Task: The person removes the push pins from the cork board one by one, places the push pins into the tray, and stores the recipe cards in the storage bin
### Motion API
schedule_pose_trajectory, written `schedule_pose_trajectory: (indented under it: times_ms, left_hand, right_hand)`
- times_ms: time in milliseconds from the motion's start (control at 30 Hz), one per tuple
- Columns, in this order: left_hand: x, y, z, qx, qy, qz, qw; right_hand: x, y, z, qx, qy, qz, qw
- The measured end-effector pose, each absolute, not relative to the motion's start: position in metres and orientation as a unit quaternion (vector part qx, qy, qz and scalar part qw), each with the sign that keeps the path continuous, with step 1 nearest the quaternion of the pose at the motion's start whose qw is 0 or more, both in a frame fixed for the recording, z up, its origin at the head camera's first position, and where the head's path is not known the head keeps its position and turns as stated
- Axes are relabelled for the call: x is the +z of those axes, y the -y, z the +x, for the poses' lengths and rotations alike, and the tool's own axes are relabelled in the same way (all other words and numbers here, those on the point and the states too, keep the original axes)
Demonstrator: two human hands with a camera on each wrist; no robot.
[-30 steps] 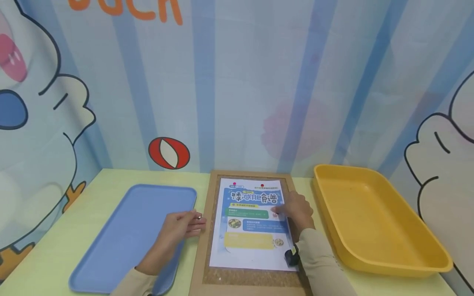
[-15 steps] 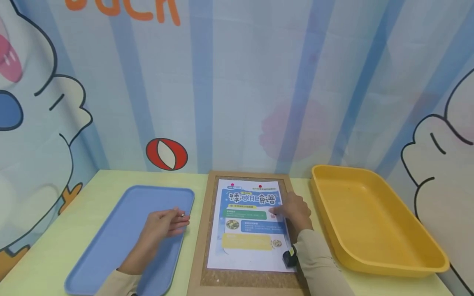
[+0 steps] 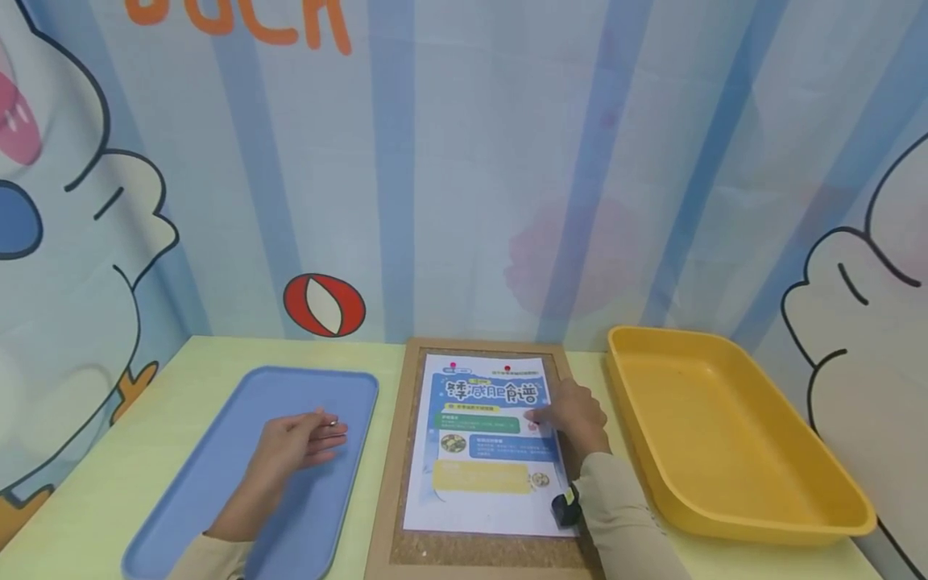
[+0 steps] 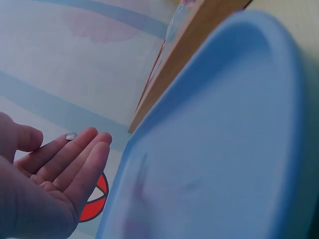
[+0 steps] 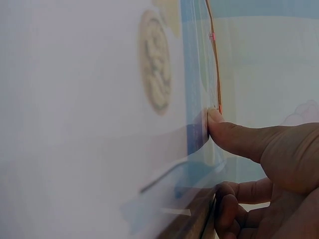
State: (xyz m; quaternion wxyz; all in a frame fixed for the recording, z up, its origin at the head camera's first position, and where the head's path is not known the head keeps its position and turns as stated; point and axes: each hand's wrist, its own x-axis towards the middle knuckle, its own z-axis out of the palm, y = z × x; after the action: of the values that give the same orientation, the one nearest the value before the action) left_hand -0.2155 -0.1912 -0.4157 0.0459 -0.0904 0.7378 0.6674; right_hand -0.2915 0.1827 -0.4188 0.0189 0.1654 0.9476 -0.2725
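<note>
My left hand (image 3: 293,443) is raised over the blue tray (image 3: 254,403), palm turned inward. Its thumb and index finger pinch a small shiny silvery piece (image 4: 71,136), too small to identify; the other fingers extend loosely. My right hand (image 3: 576,415) grips the right edge of a wood-framed corkboard (image 3: 464,552). In the right wrist view its thumb (image 5: 234,139) presses the front of a printed sheet, and the other fingers curl at the frame's side. The sheet (image 3: 478,511), printed in blue, green and yellow, lies on the cork with red-pink pushpins (image 3: 453,366) along its top.
A deep yellow tray (image 3: 739,435) stands to the right of the corkboard. The pale yellow table (image 3: 181,379) shows around the trays. A blue striped cartoon backdrop (image 3: 464,177) rises behind the table. A dark wrist device (image 3: 565,509) is at my right cuff.
My left hand has moved left, away from the corkboard's left edge and over the blue tray, with the silvery piece still pinched. The right hand keeps its place on the board.
</note>
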Motion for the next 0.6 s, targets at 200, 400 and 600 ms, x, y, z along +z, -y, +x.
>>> schedule_pose_trajectory:
  times_ms: [200,400,600]
  left_hand:
    - [-0.419,0.207,-0.218,0.656,-0.747,-0.095,0.043]
    - [-0.419,0.216,-0.218,0.639,-0.762,-0.095,0.044]
    - [-0.421,0.226,-0.22,0.641,-0.761,-0.084,0.054]
  right_hand:
    - [-0.418,-0.182,-0.291,-0.271,-0.948,0.167,0.02]
    - [-0.418,-0.183,-0.291,-0.272,-0.948,0.164,0.019]
    - [-0.419,-0.183,-0.291,-0.269,-0.949,0.164,0.016]
